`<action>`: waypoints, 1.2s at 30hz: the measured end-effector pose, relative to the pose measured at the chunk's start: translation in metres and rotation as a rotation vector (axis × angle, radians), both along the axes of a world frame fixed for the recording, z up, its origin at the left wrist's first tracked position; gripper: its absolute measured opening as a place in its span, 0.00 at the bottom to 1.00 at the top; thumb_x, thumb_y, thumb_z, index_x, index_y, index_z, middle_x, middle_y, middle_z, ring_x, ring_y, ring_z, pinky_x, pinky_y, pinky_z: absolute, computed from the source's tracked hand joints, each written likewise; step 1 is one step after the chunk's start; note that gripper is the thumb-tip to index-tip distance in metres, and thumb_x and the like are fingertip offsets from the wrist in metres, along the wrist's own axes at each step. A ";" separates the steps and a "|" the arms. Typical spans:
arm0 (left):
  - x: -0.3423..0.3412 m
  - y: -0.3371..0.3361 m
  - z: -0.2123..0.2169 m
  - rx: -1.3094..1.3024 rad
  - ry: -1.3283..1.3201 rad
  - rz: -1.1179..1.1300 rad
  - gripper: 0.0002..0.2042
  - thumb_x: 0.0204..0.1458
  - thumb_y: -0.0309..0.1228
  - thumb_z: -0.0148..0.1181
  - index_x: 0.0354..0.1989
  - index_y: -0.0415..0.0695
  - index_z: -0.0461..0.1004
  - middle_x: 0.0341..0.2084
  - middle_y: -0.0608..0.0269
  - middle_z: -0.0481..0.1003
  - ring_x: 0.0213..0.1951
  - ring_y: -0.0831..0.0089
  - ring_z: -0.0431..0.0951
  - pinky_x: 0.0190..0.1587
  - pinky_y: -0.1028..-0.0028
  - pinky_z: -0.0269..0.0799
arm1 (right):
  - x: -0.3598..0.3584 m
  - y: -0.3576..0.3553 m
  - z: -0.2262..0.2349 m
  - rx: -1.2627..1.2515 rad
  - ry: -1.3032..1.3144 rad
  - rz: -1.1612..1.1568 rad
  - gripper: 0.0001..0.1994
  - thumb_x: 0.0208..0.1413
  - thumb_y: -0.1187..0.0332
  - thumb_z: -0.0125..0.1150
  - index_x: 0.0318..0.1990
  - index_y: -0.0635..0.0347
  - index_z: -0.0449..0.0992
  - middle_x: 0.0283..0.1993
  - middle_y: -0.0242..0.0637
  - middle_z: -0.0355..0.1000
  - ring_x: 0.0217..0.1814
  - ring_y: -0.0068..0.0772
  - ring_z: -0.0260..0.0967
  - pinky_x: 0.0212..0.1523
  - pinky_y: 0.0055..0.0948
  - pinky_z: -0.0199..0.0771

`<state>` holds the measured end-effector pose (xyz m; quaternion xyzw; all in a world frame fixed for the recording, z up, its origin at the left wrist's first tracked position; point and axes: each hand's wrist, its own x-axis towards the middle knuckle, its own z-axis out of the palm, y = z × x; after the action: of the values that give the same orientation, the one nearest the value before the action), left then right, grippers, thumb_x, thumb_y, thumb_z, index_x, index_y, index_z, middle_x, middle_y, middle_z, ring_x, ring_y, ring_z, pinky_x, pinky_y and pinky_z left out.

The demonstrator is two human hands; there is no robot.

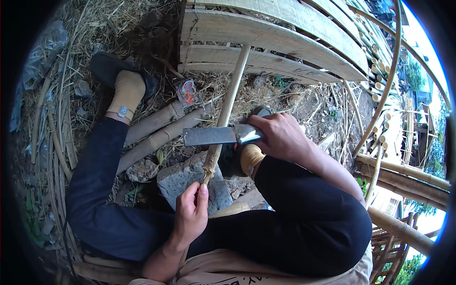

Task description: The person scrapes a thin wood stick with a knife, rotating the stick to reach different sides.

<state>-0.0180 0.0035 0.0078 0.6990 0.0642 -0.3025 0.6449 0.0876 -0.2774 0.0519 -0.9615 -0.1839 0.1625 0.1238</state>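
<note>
Bamboo stick ran mid-view, 7 to 12 o'clock. Left hand pinched its 7 o'clock end; right hand, at 3, gripped the cleaver, blade across stick. Looked like shaving; next stroke called for steady pinch. Stone block at 7, slatted crate at 12.
</note>
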 end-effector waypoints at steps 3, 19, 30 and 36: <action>0.001 0.004 0.002 0.052 -0.057 -0.002 0.16 0.68 0.31 0.50 0.27 0.38 0.65 0.13 0.63 0.61 0.17 0.79 0.59 0.21 0.69 0.55 | 0.001 0.007 0.009 -0.009 0.069 -0.030 0.12 0.47 0.61 0.66 0.35 0.58 0.76 0.22 0.43 0.74 0.26 0.51 0.76 0.29 0.47 0.76; 0.008 0.007 0.003 0.282 -0.209 -0.024 0.15 0.70 0.33 0.46 0.30 0.38 0.65 0.14 0.63 0.63 0.18 0.76 0.63 0.22 0.68 0.58 | -0.003 0.011 -0.008 -0.068 0.114 -0.062 0.12 0.47 0.59 0.67 0.34 0.57 0.78 0.24 0.43 0.76 0.29 0.51 0.78 0.32 0.46 0.78; 0.006 0.000 -0.001 0.247 -0.197 -0.012 0.13 0.69 0.31 0.48 0.31 0.37 0.66 0.14 0.53 0.63 0.15 0.59 0.65 0.21 0.61 0.56 | 0.000 0.004 -0.046 -0.027 0.004 -0.132 0.09 0.40 0.66 0.67 0.31 0.59 0.82 0.26 0.49 0.78 0.31 0.54 0.79 0.38 0.45 0.80; 0.003 0.004 -0.004 0.200 -0.193 -0.001 0.13 0.69 0.31 0.48 0.31 0.37 0.65 0.13 0.53 0.62 0.14 0.59 0.64 0.21 0.60 0.55 | 0.020 -0.011 -0.052 -0.098 -0.081 -0.227 0.09 0.40 0.67 0.65 0.31 0.59 0.82 0.24 0.50 0.77 0.29 0.54 0.79 0.37 0.47 0.80</action>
<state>-0.0151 0.0079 0.0034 0.7855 0.0314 -0.2264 0.5751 0.1078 -0.2884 0.0003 -0.9868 -0.0706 0.1171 0.0865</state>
